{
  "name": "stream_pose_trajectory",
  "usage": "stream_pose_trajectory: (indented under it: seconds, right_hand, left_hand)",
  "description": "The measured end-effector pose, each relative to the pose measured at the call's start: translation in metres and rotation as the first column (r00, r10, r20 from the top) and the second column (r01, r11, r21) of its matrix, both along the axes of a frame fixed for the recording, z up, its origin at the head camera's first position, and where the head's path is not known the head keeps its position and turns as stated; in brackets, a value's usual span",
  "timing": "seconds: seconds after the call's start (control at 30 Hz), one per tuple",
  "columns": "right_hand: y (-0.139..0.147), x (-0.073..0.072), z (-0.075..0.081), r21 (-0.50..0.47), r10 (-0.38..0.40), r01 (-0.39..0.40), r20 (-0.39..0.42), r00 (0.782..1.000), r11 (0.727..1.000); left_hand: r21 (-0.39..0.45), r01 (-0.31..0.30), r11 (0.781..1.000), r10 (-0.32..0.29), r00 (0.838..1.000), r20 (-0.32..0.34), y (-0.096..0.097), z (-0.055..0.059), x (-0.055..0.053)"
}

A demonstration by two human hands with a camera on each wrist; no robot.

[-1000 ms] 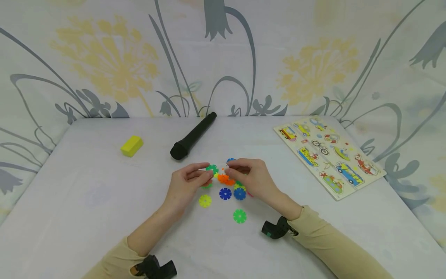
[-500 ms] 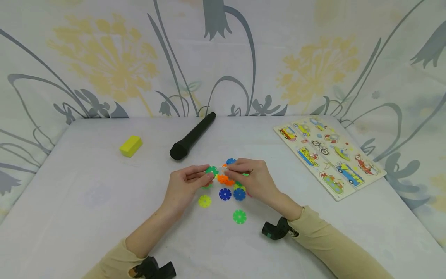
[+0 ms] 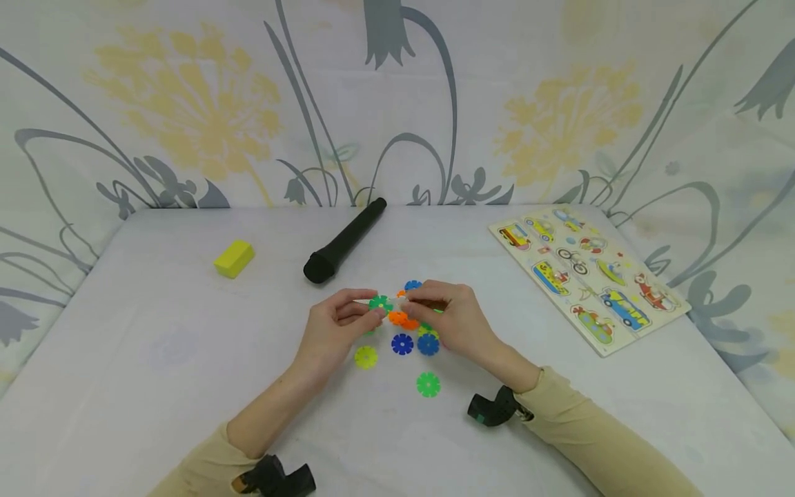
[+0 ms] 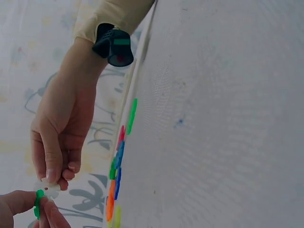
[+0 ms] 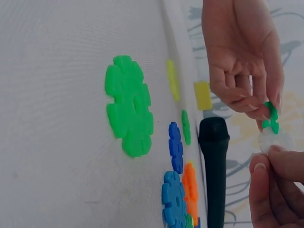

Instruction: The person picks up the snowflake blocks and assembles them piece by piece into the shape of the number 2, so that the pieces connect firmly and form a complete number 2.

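Above table [image 3: 186, 414], pinching green disc [image 3: 381, 304] in left hand [image 3: 329, 330], pale disc [image 5: 277, 139] in right hand [image 3: 458, 319]; likely light, stiff; grip edgewise.

In the head view, the left arm [image 3: 270, 411] runs from seven o'clock toward between one and two; the left hand [image 3: 332, 331] pinches between thumb and fingers, tips directed to three o'clock. The right arm [image 3: 596, 424] runs from five o'clock toward ten, and the right hand [image 3: 456, 321] likewise pinches, tips directed to nine o'clock. Both hands are raised, fingertips facing just apart, other fingers curled inward.
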State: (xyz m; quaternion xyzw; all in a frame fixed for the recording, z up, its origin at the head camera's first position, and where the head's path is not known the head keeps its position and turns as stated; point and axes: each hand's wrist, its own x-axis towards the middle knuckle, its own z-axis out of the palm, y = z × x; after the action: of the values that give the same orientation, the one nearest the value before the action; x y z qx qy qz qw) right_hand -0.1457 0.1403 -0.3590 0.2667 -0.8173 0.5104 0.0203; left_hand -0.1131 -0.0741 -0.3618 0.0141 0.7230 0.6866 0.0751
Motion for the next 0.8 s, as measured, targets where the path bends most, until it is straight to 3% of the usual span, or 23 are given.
stream_pose_trajectory:
  seconds: [0.23, 0.43, 0.63, 0.8]
  right_hand:
    - [0.0, 0.0, 0.002, 0.019, 0.024, -0.026, 0.092, 0.996, 0.999]
    - [0.002, -0.001, 0.002, 0.035, 0.014, -0.016, 0.071, 0.997, 0.999]
    - [0.01, -0.008, 0.003, 0.095, -0.089, 0.08, 0.094, 0.992, 0.992]
    - [0.022, -0.02, 0.002, 0.2, -0.189, 0.167, 0.097, 0.977, 0.966]
  left_hand:
    - [-0.051, 0.026, 0.998, -0.026, 1.0, -0.003, -0.001, -0.001, -0.001]
    - [-0.054, 0.018, 0.998, -0.019, 1.0, -0.008, -0.001, -0.002, -0.001]
    - [-0.094, -0.004, 0.996, 0.003, 1.0, -0.008, 0.0, -0.002, -0.001]
    - [-0.106, -0.016, 0.994, 0.016, 1.0, 0.002, 0.0, -0.001, -0.002]
